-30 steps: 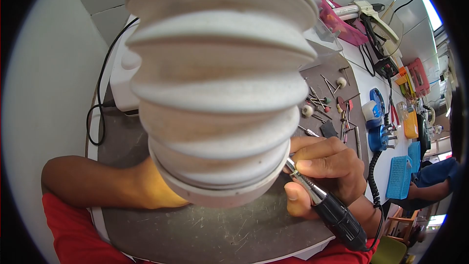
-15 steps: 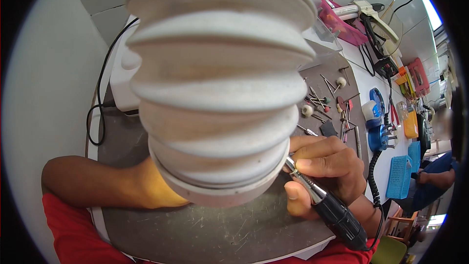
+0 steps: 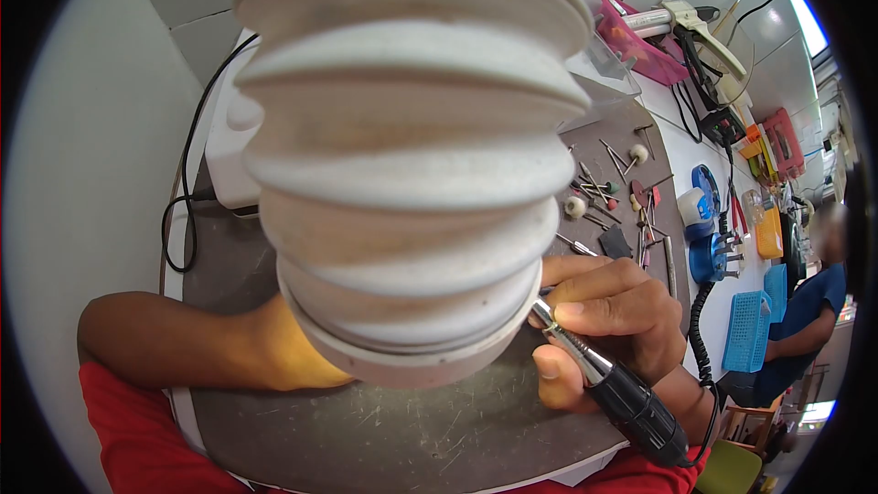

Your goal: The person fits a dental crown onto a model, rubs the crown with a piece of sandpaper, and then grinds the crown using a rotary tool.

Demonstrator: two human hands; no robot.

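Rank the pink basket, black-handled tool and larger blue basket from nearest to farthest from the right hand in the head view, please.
1. Black-handled tool, in the right hand.
2. Larger blue basket, to the right.
3. Pink basket, upper right.

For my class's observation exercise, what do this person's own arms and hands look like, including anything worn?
The left forearm and right forearm, where visible, are bare: no sleeve, watch or marking shows. The right grip is an ungloved hand with a short thumbnail and no visible ring. The left grip is mostly hidden behind the white ribbed hose. Red clothing shows below the left elbow.
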